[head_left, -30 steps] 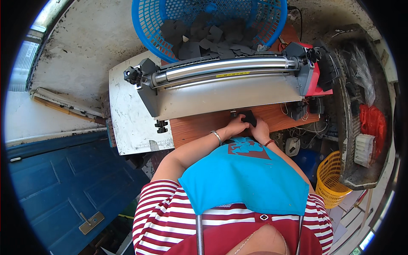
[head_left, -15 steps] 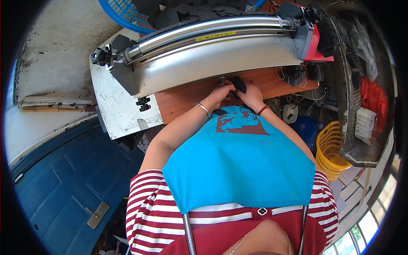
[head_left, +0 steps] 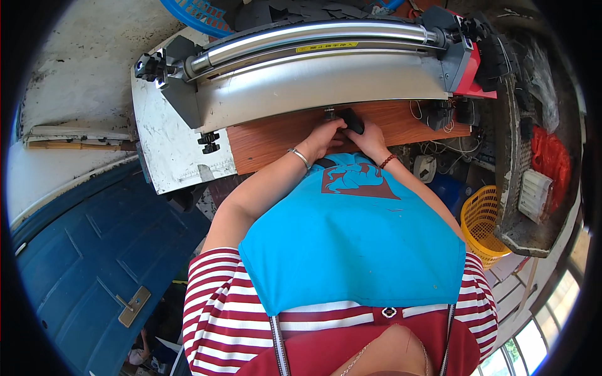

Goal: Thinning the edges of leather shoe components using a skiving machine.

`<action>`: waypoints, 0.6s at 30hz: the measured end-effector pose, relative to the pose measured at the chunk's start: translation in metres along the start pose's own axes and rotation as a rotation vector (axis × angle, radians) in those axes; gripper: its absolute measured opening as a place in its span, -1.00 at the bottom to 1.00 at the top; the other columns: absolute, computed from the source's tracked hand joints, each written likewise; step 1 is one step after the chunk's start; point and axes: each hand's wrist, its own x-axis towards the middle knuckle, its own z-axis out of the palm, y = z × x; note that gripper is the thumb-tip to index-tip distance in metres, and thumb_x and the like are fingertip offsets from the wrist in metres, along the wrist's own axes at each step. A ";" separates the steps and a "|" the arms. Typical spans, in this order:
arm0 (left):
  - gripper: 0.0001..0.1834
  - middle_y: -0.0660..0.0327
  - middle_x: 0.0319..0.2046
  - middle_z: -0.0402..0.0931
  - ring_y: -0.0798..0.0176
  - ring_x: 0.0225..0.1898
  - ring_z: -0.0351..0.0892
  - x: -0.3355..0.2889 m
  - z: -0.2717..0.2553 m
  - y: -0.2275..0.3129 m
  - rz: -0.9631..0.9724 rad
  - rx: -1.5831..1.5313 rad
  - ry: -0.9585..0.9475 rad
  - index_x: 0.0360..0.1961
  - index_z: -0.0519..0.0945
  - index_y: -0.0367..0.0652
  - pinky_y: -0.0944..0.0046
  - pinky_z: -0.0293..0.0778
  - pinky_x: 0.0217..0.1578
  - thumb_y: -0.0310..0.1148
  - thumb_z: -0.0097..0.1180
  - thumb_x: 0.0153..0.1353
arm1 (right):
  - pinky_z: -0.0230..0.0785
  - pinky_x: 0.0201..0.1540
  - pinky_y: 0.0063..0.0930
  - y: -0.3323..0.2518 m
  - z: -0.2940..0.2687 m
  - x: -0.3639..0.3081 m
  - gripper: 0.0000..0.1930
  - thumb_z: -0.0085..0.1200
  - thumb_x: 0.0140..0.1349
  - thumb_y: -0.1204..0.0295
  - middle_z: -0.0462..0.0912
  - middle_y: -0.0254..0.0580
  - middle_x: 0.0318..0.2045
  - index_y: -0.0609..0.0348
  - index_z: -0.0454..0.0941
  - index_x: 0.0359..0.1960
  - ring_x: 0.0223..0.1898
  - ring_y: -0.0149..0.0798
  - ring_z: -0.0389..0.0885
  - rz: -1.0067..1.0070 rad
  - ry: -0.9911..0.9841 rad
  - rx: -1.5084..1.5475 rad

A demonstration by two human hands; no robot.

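Note:
In front of the roller machine, both my hands meet over the wood-grain board. A small, flat black piece, perhaps a cut scrap or a thin stack, lies between them. My right hand is closed round its right side. With thumb and fingers drawn together, my left hand pinches at its left end; the fingertips are partly hidden. Just beyond the left fingertips, a small metal knob sits under the machine's steel plate.
A blue basket and a pile of dark scraps lie behind the machine. Loose cables hang at the right, above a yellow basket. A blue door stands at the left. Another person shows small at lower left.
The view has shifted slightly. Between my hands the black piece has moved a little and turned, showing more of its flat side. Both hands stay closed at nearly the same spot.

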 end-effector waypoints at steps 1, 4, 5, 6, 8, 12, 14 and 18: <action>-0.78 0.32 -0.17 0.45 0.27 -0.13 0.47 0.000 0.001 0.000 0.012 0.002 -0.002 -0.07 0.43 0.01 0.20 0.47 -0.17 -0.22 -0.02 0.31 | 0.42 -0.09 -0.02 0.000 -0.001 0.000 -0.47 0.24 0.01 0.16 0.61 0.15 -0.20 0.16 0.51 0.01 -0.13 0.22 0.57 -0.001 -0.003 -0.002; -0.76 0.31 -0.15 0.45 0.26 -0.12 0.48 -0.002 0.002 0.000 0.028 0.004 0.009 -0.03 0.43 -0.01 0.18 0.47 -0.15 -0.20 -0.04 0.34 | 0.42 -0.10 -0.02 -0.003 -0.003 -0.001 -0.49 0.22 0.03 0.16 0.62 0.15 -0.22 0.16 0.50 -0.01 -0.15 0.20 0.58 -0.012 -0.004 -0.016; -0.73 0.30 -0.14 0.45 0.25 -0.11 0.49 -0.003 0.003 0.000 0.032 0.007 0.021 0.00 0.43 -0.02 0.18 0.48 -0.15 -0.20 -0.05 0.34 | 0.42 -0.11 -0.02 -0.004 -0.004 -0.001 -0.50 0.22 0.04 0.16 0.61 0.14 -0.20 0.15 0.51 -0.01 -0.15 0.21 0.58 0.003 0.024 -0.079; -0.73 0.30 -0.14 0.45 0.25 -0.11 0.49 -0.003 0.004 0.000 0.034 0.004 0.022 0.00 0.43 -0.02 0.18 0.48 -0.15 -0.20 -0.05 0.34 | 0.42 -0.11 -0.01 -0.006 -0.005 -0.002 -0.51 0.22 0.05 0.15 0.60 0.13 -0.18 0.14 0.51 -0.02 -0.14 0.22 0.57 0.018 0.052 -0.142; -0.74 0.28 -0.20 0.49 0.25 -0.16 0.52 -0.007 0.008 0.000 0.057 -0.041 0.092 -0.11 0.48 -0.06 0.20 0.48 -0.21 -0.30 0.09 0.16 | 0.43 -0.13 0.00 0.002 -0.004 -0.002 -0.52 0.22 0.05 0.15 0.58 0.11 -0.16 0.13 0.51 -0.03 -0.14 0.21 0.57 -0.026 0.110 -0.211; -0.74 0.27 -0.20 0.49 0.26 -0.17 0.52 -0.003 0.005 -0.005 0.061 -0.042 0.080 -0.10 0.48 -0.06 0.22 0.49 -0.24 -0.31 0.08 0.17 | 0.44 -0.14 -0.03 0.001 -0.006 -0.005 -0.54 0.25 0.03 0.18 0.54 0.02 -0.13 0.10 0.53 -0.05 -0.14 0.15 0.55 -0.127 0.183 -0.382; -0.72 0.27 -0.20 0.49 0.26 -0.17 0.52 -0.004 0.007 -0.005 0.061 -0.025 0.083 -0.08 0.48 -0.07 0.22 0.49 -0.24 -0.31 0.08 0.17 | 0.43 -0.14 -0.06 0.001 -0.007 -0.005 -0.56 0.25 0.03 0.20 0.54 -0.02 -0.14 0.09 0.54 -0.05 -0.15 0.12 0.56 -0.169 0.221 -0.420; -0.72 0.28 -0.21 0.49 0.26 -0.18 0.53 -0.004 0.007 -0.005 0.050 -0.033 0.075 -0.08 0.49 -0.08 0.22 0.50 -0.25 -0.30 0.08 0.17 | 0.42 -0.11 -0.12 0.000 -0.008 -0.007 -0.63 0.23 0.06 0.27 0.57 -0.11 -0.17 0.01 0.59 -0.05 -0.16 0.05 0.56 -0.241 0.289 -0.381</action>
